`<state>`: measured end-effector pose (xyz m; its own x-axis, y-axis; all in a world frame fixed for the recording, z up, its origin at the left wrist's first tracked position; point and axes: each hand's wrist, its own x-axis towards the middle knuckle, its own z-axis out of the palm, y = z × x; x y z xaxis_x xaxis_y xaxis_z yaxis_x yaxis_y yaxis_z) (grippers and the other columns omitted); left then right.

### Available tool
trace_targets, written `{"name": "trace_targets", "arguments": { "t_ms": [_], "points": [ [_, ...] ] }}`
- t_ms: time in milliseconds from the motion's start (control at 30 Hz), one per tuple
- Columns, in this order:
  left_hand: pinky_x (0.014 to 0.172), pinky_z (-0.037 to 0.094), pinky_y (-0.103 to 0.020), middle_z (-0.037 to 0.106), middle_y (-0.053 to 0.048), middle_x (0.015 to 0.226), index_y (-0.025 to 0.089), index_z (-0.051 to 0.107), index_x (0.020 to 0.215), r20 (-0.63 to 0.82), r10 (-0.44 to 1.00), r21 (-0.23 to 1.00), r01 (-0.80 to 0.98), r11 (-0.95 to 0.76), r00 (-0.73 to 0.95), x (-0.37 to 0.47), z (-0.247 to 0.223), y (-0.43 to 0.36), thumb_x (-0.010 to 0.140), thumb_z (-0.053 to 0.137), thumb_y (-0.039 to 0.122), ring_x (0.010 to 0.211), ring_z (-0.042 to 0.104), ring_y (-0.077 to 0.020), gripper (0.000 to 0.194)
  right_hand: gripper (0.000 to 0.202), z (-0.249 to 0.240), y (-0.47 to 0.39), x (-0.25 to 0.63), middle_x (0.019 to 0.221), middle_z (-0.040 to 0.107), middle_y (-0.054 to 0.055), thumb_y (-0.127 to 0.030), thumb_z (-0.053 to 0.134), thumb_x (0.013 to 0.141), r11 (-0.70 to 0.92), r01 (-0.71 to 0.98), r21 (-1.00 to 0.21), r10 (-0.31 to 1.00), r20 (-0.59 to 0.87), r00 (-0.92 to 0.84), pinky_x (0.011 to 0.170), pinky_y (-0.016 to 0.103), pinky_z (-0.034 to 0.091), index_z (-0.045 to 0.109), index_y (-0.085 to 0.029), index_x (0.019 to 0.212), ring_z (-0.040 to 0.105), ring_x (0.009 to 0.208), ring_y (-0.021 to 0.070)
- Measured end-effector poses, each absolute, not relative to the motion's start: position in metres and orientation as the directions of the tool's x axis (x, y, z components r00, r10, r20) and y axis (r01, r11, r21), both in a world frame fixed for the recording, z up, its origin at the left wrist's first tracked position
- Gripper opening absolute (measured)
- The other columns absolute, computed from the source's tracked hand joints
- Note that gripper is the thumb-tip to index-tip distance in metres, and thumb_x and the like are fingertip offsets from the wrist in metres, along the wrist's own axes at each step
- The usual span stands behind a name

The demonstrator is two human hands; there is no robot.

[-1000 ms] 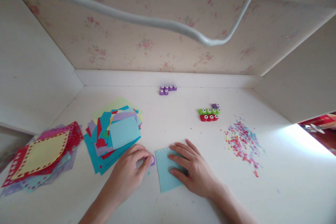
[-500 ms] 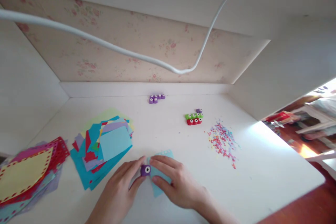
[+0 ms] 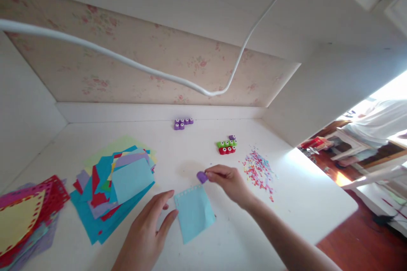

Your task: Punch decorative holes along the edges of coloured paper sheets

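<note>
My right hand (image 3: 229, 181) pinches a small purple craft punch (image 3: 202, 177) at one end, lifted just beyond the far edge of a light blue sheet of paper (image 3: 195, 216). The sheet lies on the white table, with a row of small punched holes along its far edge and a few on its left side. At the left edge of the sheet, my left hand (image 3: 155, 220) has its thumb and fingers apart and holds nothing. Whether its fingertips touch the paper, I cannot tell.
Left lie a pile of coloured paper (image 3: 133, 180) and a stack of hole-edged sheets (image 3: 23, 216). Purple punches (image 3: 179, 126) stand at the back; green and red punches (image 3: 227, 149) stand right of centre, near scattered confetti (image 3: 259, 171). A white cable (image 3: 133, 62) hangs in front.
The purple punch has passed from my left hand to my right and moved away from the sheet's left edge, up and right. My left hand has opened. The view has shifted slightly.
</note>
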<state>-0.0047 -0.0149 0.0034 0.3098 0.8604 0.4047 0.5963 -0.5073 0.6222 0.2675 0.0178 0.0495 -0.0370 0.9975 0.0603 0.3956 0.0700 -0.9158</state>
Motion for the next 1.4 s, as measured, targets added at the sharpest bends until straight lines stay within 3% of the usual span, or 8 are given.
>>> {"name": "trace_targets", "arguments": {
  "t_ms": [100, 233, 633, 867, 1033, 1167, 1267, 1400],
  "points": [
    [0.086, 0.059, -0.03, 0.07, -0.005, 0.108, 0.026, 0.054, 0.123, 0.488, 0.796, 0.521, 0.611, -0.595, 0.359, -0.011, -0.002, -0.014, 0.097, 0.05, 0.041, 0.097, 0.069, -0.0189, 0.031, 0.035, 0.053, 0.062, 0.32, 0.084, 0.077, 0.005, -0.045, 0.063, 0.083, -0.079, 0.646, -0.759, 0.958, 0.121, 0.259, 0.07, 0.033, 0.056, 0.077, -0.019, 0.101, 0.07, 0.077, 0.0214],
    [0.092, 0.056, -0.035, 0.069, -0.006, 0.112, 0.026, 0.057, 0.121, 0.525, 0.757, 0.424, 0.651, -0.629, 0.389, -0.012, -0.006, -0.013, 0.097, 0.049, 0.036, 0.105, 0.067, -0.0212, 0.027, 0.035, 0.059, 0.119, 0.377, 0.095, 0.077, 0.008, -0.041, 0.056, 0.085, -0.203, 0.794, -0.573, 0.902, 0.206, 0.379, 0.079, 0.034, 0.052, 0.077, -0.02, 0.104, 0.069, 0.092, 0.026],
    [0.088, 0.058, -0.033, 0.067, -0.004, 0.111, 0.027, 0.059, 0.115, 0.45, 0.807, 0.442, 0.69, -0.573, 0.382, -0.015, -0.008, -0.008, 0.097, 0.047, 0.031, 0.103, 0.067, -0.0202, 0.023, 0.027, 0.035, 0.156, 0.391, 0.097, 0.077, 0.008, -0.023, 0.054, 0.084, -0.269, 0.954, -0.134, 0.951, 0.118, 0.285, 0.08, 0.027, 0.045, 0.08, -0.024, 0.084, 0.067, 0.094, 0.0222],
    [0.087, 0.058, -0.034, 0.067, -0.003, 0.111, 0.028, 0.062, 0.113, 0.462, 0.803, 0.445, 0.684, -0.577, 0.376, -0.012, -0.007, -0.007, 0.097, 0.047, 0.031, 0.102, 0.067, -0.02, 0.022, 0.037, 0.046, 0.165, 0.372, 0.12, 0.069, 0.011, -0.026, 0.042, 0.094, -0.213, 0.967, -0.142, 0.951, 0.195, 0.239, 0.094, 0.032, 0.043, 0.074, -0.018, 0.11, 0.062, 0.11, 0.0249],
    [0.083, 0.059, -0.034, 0.07, -0.003, 0.102, 0.026, 0.065, 0.106, 0.473, 0.766, 0.41, 0.66, -0.629, 0.436, -0.013, -0.004, -0.008, 0.099, 0.043, 0.027, 0.092, 0.069, -0.0191, 0.023, 0.034, 0.04, 0.185, 0.307, 0.12, 0.07, 0.004, -0.027, 0.045, 0.096, 0.014, 0.973, -0.23, 0.988, 0.152, 0.022, 0.094, 0.026, 0.045, 0.068, -0.022, 0.121, 0.065, 0.104, 0.0181],
    [0.081, 0.059, -0.034, 0.073, -0.003, 0.094, 0.024, 0.066, 0.103, 0.451, 0.745, 0.395, 0.639, -0.66, 0.491, -0.013, 0.004, -0.012, 0.097, 0.042, 0.021, 0.085, 0.07, -0.0185, 0.025, 0.041, 0.031, 0.213, 0.246, 0.137, 0.059, 0.006, -0.029, 0.049, 0.096, 0.162, 0.942, -0.293, 0.982, 0.139, -0.125, 0.102, 0.028, 0.041, 0.056, -0.021, 0.136, 0.057, 0.12, 0.0187],
    [0.082, 0.059, -0.034, 0.074, -0.002, 0.092, 0.024, 0.066, 0.102, 0.428, 0.725, 0.409, 0.599, -0.688, 0.54, -0.011, 0.013, -0.016, 0.094, 0.044, 0.016, 0.083, 0.07, -0.0185, 0.025, 0.04, 0.026, 0.234, 0.217, 0.141, 0.055, 0.008, -0.021, 0.047, 0.096, 0.198, 0.922, -0.332, 0.978, 0.125, -0.165, 0.109, 0.031, 0.035, 0.055, -0.019, 0.135, 0.048, 0.131, 0.0196],
    [0.083, 0.057, -0.034, 0.075, -0.002, 0.096, 0.024, 0.066, 0.102, 0.403, 0.685, 0.438, 0.53, -0.726, 0.607, -0.005, 0.017, -0.023, 0.088, 0.052, 0.014, 0.086, 0.07, -0.019, 0.022, 0.029, 0.022, 0.242, 0.205, 0.127, 0.065, 0.011, -0.025, 0.049, 0.095, 0.146, 0.907, -0.395, 0.988, 0.106, -0.113, 0.104, 0.037, 0.04, 0.064, -0.019, 0.12, 0.058, 0.119, 0.0243]
  ]
}}
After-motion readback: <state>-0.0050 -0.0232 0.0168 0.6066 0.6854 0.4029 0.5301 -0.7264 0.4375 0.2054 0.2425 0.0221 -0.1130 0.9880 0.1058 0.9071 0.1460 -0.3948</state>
